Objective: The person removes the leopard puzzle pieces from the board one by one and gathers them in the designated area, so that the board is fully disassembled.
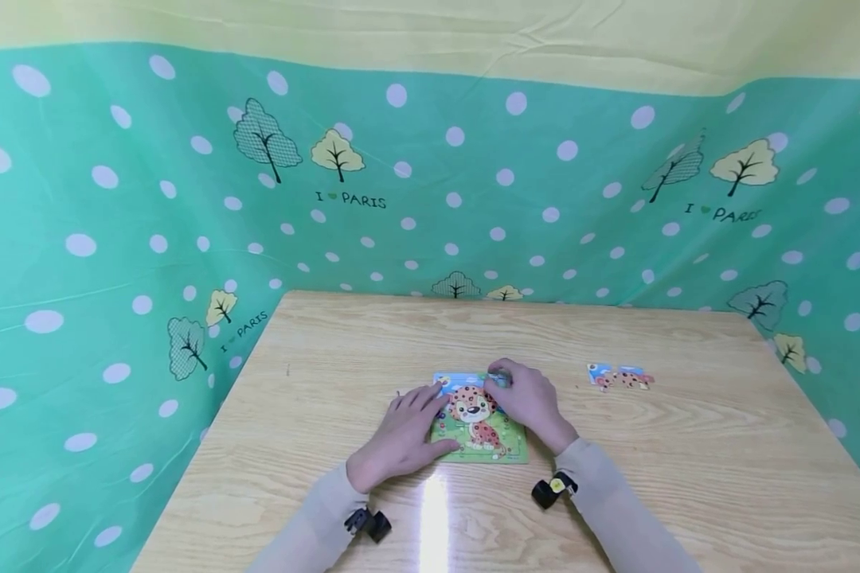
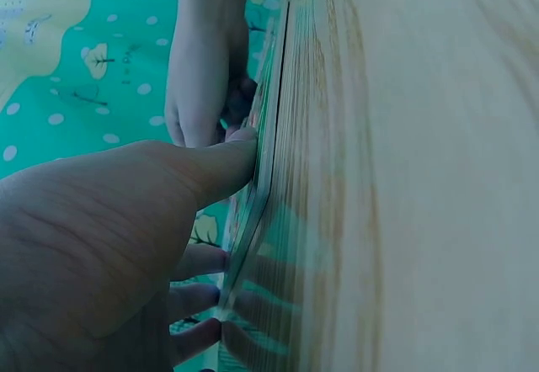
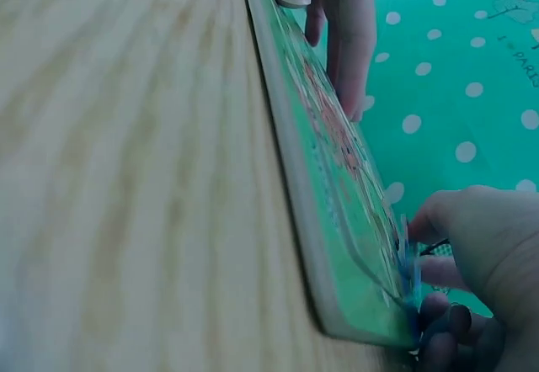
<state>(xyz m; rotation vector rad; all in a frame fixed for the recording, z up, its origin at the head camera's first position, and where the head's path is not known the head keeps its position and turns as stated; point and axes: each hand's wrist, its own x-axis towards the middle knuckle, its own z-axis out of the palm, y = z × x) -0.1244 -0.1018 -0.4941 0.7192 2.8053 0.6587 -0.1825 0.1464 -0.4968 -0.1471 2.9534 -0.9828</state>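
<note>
My left hand (image 1: 401,436) rests, fingers outstretched, along the left side of the puzzle (image 1: 484,438) on the table (image 1: 330,342). My right hand (image 1: 529,398) bends its fingers at the far right corner; whether they pinch anything, I cannot tell. Pieces (image 1: 622,379) lie farther right.

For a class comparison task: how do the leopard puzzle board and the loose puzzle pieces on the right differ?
The leopard puzzle board is larger; the loose puzzle pieces form a small cluster. The left hand touches the board; no hand touches the pieces. The board has much green; the pieces show none plainly. Both show spots and blue.
</note>
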